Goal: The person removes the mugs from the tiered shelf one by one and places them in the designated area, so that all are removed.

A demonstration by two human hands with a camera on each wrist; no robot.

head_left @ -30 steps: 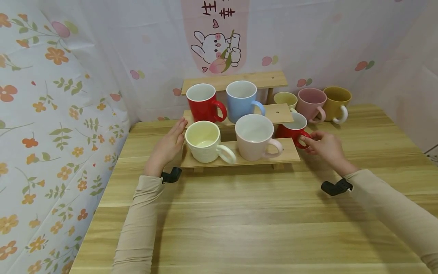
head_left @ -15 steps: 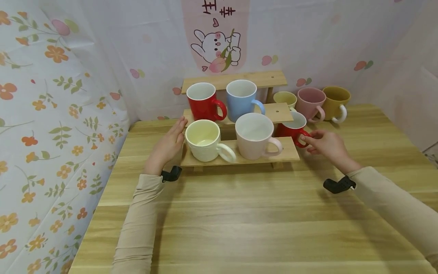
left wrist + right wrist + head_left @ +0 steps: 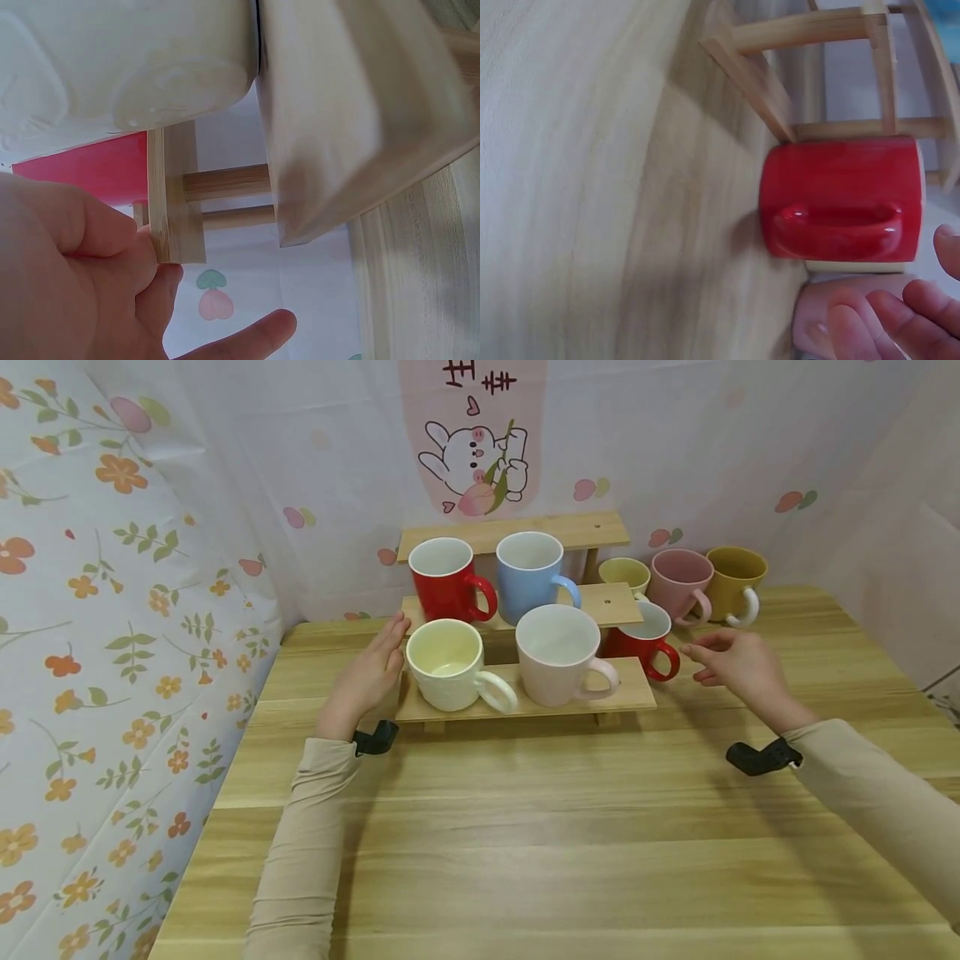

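Note:
In the head view my left hand (image 3: 363, 681) is at the left end of the tiered wooden rack (image 3: 630, 687), its fingers stretched along the side. The left wrist view shows its fingers touching the end of a shelf board (image 3: 176, 225), one finger extended past it. My right hand (image 3: 738, 664) is just right of a red mug (image 3: 637, 643), apart from its handle, holding nothing, thumb and fingers loosely bent. That mug stands upright on the table against the rack's right end. A cream mug (image 3: 447, 668) and a pale pink mug (image 3: 557, 660) stand on the lowest shelf.
Another red mug (image 3: 442, 585) and a blue mug (image 3: 528, 581) stand on the middle shelf. Behind the right-hand red mug are a yellow mug (image 3: 621, 572), a pink mug (image 3: 681, 581) and a mustard mug (image 3: 731, 581). A printed curtain (image 3: 322, 485) hangs behind the table (image 3: 540, 843).
My right hand has let go of the red mug's handle and drawn away to the right. The mug stays by the rack. My left hand has kept its place.

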